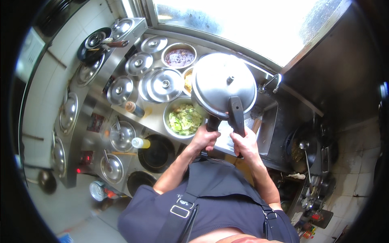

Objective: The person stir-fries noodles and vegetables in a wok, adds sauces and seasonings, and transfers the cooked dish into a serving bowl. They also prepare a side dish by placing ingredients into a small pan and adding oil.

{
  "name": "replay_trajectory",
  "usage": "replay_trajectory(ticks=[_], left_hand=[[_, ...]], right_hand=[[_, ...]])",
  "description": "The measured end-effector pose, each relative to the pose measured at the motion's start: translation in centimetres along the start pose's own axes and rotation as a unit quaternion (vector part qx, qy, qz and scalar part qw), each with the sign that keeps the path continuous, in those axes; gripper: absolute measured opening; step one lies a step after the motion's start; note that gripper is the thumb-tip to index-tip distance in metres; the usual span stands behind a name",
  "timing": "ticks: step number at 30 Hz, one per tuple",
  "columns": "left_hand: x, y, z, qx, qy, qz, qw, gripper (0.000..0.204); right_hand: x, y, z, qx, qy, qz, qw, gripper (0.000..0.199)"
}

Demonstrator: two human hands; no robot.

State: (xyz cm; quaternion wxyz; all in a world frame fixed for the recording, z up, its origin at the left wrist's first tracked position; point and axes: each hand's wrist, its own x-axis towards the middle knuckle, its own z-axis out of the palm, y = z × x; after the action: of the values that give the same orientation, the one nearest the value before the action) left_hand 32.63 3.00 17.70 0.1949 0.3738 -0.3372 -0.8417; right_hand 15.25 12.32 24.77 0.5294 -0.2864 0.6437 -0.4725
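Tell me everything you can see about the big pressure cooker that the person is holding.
The pressure cooker looks like shiny metal, round, seen from above with its lid on; a small knob sits at the lid's centre. Two long black handles reach toward the person. The left hand grips one handle, the right hand the other. It is held above the steel counter, beside a bowl of chopped green vegetables, under a bright window.

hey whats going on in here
A person in a dark apron holds a large steel pressure cooker above the counter by its two black handles: the left hand grips the lower handle, the right hand the lid's handle. Just left of it sits a bowl of chopped green vegetables, with several lidded pots behind. A sink with a tap lies beneath the cooker's right side.
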Motion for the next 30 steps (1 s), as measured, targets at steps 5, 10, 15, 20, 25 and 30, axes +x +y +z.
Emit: replay_trajectory(ticks=[5,10,15,20,25,30], left_hand=[[-4.9,-7.0,4.1,0.012,0.018,0.008,1.000,0.015],[-11.1,-17.4,10.0,-0.050,0.062,0.009,0.997,0.015],[-17.3,-26.2,13.2,-0.042,0.123,-0.055,0.990,0.012],[-21.1,-32.5,14.5,-0.081,0.179,-0.093,0.976,0.013],[-22.6,-37.4,12.9,-0.113,0.197,-0.129,0.965,0.011],[-22.6,-40.7,9.3,-0.122,0.219,-0.138,0.958,0.005]], right_hand=[[-6.6,5.5,-4.5,-0.015,-0.054,-0.018,0.998,0.037],[-13.5,11.8,-11.1,-0.033,-0.155,0.018,0.987,0.046],[-20.3,18.4,-14.2,-0.032,-0.196,0.080,0.977,0.022],[-24.0,22.5,-14.9,-0.020,-0.254,0.156,0.954,0.021],[-26.6,26.0,-12.6,0.032,-0.244,0.201,0.948,0.018],[-27.1,29.6,-6.8,0.011,-0.215,0.227,0.950,0.024]])
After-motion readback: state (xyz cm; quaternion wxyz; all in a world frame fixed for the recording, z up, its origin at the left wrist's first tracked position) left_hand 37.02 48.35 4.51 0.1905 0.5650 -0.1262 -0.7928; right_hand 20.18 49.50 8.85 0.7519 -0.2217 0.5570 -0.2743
